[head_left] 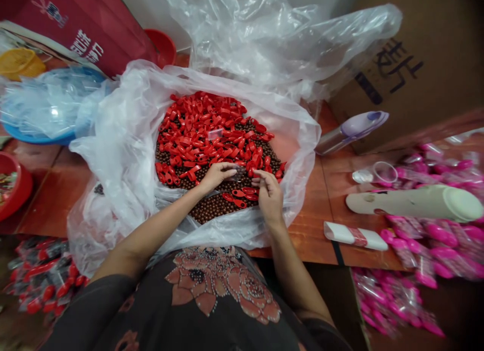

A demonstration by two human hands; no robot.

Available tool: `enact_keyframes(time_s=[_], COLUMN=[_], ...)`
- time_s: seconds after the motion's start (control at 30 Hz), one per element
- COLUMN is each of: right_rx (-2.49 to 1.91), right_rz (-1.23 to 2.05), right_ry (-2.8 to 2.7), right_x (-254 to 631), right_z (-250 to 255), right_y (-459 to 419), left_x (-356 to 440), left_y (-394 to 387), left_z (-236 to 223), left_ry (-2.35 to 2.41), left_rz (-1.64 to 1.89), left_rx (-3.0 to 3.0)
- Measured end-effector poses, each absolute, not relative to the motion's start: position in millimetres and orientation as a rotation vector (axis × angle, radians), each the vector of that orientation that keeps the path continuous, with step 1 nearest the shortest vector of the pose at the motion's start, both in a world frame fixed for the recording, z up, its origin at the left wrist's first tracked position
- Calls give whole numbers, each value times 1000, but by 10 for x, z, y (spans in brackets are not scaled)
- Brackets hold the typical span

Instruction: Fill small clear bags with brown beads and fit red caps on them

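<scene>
My left hand (pixel 219 175) pinches a small clear plastic piece (pixel 239 173) between thumb and fingertips. Close beside it on the right, my right hand (pixel 270 192) has its fingers curled together; whatever they hold, if anything, is too small to make out. Under both hands spreads a bed of brown beads (pixel 215 207), with a big heap of small red plastic caps (pixel 204 126) on top. A few loose red pieces (pixel 242 193) lie between my wrists. All of this sits inside a white plastic liner bag (pixel 128 134) with its mouth folded outward.
A purple-lidded bottle (pixel 353 131), a pale cylindrical flask (pixel 408 202) and a white packet (pixel 355 236) lie to the right, near pink-capped tubes (pixel 449 240). Left are a blue basin (pixel 60 136), a red bowl (pixel 18 189) and red-capped tubes (pixel 49 275). A cardboard box (pixel 434 53) stands behind.
</scene>
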State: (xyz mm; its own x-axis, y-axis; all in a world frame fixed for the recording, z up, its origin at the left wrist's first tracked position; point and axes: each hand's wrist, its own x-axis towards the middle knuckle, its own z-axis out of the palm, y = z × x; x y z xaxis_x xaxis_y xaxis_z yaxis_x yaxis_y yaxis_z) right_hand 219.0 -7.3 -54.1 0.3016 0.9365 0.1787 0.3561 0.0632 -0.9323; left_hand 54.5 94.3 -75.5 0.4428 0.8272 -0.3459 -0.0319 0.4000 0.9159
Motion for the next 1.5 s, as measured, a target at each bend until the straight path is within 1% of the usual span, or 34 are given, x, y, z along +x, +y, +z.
enact_keyframes(time_s=[0.17, 0.33, 0.57, 0.67, 0.77, 0.97, 1.07, 1.13, 1.2, 1.37, 1.5], right_rx=[-1526, -1603, -1773, -1831, -1791, -1561, -1445, -1390, -1369, -1440, -1369], right_rz=[650, 633, 369, 285, 379, 824, 1007, 1064, 1025, 768, 600], right_ry=[-1338, -1506, -2119, -2263, -2191, -1610, -1500, -1499, -1548, -1680, -1740], right_x=[2189, 2165, 1943, 1851, 1836, 1867, 1841, 1825, 1819, 1833, 1828], right_z=[-454, -386, -405, -453, -492, -500, -465, -426, -374, -259, -275], right_y=[31, 204, 482, 546, 543, 342, 207, 129, 67, -31, -80], left_x=[334, 66, -184, -257, -331, -369, -327, -299, -281, -267, -251], left_y=[832, 694, 544, 509, 477, 370, 317, 290, 267, 227, 220], left_z=[-498, -309, -217, -193, -176, -149, -157, -175, -194, -225, -236], left_ry=[797, 819, 874, 885, 903, 927, 929, 916, 901, 897, 862], left_rz=[688, 718, 799, 827, 828, 775, 748, 752, 760, 749, 738], left_rx=[932, 940, 957, 991, 1033, 986, 920, 899, 900, 901, 903])
